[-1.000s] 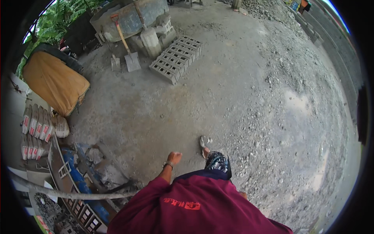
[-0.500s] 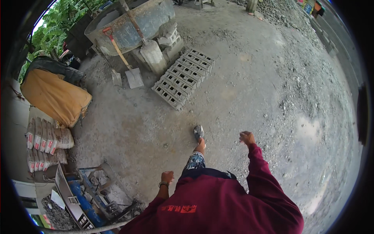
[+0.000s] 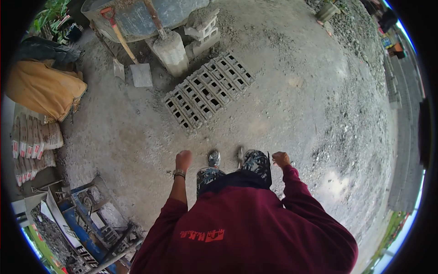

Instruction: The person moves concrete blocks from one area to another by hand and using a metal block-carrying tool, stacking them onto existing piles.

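Observation:
My left hand [image 3: 183, 160], with a band at the wrist, hangs in front of my left thigh, its fingers curled in and nothing seen in them. My right hand [image 3: 280, 159] is beside my right thigh, also loosely closed with nothing visible in it. Neither hand touches anything. Ahead of my feet a row of grey hollow concrete blocks [image 3: 208, 91] lies on the ground, holes facing up, apart from both hands.
Two shovels, one with a red grip [image 3: 122, 37], lean against a large metal tub [image 3: 137, 20] beside a concrete-crusted post [image 3: 170, 52]. Stacked cement bags [image 3: 34, 137] and an orange tarp [image 3: 43, 89] are at left. A blue metal machine [image 3: 86, 223] sits lower left; gravel [image 3: 360, 96] covers the right.
I have stepped forward, nearer the blocks, and both feet now show. My left hand has swung forward from beside my hip; my right hand is closer to my thigh.

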The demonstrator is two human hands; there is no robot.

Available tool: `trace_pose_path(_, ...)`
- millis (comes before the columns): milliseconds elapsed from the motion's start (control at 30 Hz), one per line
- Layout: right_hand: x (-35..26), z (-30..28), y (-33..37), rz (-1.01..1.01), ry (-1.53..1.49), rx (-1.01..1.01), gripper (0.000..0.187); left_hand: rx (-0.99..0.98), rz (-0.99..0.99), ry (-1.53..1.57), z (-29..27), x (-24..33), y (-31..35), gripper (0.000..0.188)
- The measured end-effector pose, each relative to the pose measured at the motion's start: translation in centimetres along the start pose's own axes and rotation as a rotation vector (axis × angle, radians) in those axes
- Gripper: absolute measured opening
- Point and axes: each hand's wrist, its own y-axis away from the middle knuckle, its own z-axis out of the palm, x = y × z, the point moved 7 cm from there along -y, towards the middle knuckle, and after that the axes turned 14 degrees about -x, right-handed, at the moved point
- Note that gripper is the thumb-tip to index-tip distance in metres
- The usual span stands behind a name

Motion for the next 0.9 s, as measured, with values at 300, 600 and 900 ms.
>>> trace_pose_path(300,14.6,-9.4,-23.3,0.333,-0.266,-0.181,0.025,0.082,-0.003,0.105,14.7,7.3,-11.9,0.031)
trace_pose_path(600,20.0,-11.4,-56.6,0.06,0.07,-0.072,0.023,-0.09,-0.296,0.33,38.8,-2.2,-18.3,0.039)
trace_pose_path(900,21.6,-8.3,-67.0,-0.272,0.411,0.092,0.02,-0.08,-0.442,0.32,46.8,-3.9,-22.2,0.042)
